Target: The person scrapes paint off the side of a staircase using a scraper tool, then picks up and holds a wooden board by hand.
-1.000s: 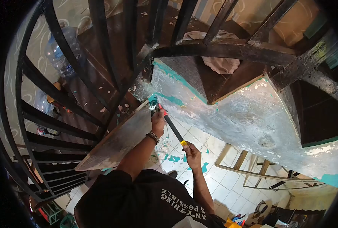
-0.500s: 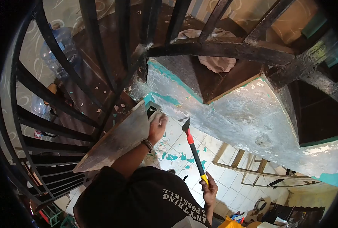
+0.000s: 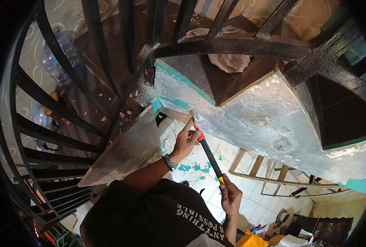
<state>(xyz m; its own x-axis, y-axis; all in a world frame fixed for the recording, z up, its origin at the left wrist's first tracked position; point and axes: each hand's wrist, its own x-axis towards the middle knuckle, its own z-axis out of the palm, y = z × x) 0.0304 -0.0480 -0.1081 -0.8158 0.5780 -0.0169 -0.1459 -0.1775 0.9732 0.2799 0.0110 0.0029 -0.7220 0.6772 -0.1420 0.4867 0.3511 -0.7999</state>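
Note:
A long-handled scraper (image 3: 209, 155), black with a red collar and a yellow end, slants up from my body to the wall. My right hand (image 3: 231, 196) is wrapped round its yellow end. With thumb and fingers, my left hand (image 3: 185, 143) grips the red collar, its index finger pointing along toward the head. The scraper's head meets the lower edge of the grey stair side wall (image 3: 265, 119), partly hidden by my fingers. Strips of teal paint (image 3: 179, 103) run along that wall's upper edge.
Dark curved railings (image 3: 105, 53) rise at the left and top. A flat grey panel (image 3: 123, 152) slopes beside my left arm. Teal flakes (image 3: 185, 167) lie on the tiled floor below. A wooden ladder (image 3: 281, 175) is at the right; a water jug (image 3: 61, 57) stands behind the railing.
My left hand has moved from the panel's end onto the scraper's red collar. The scraper's head has shifted up and left against the wall, and my right hand has risen slightly.

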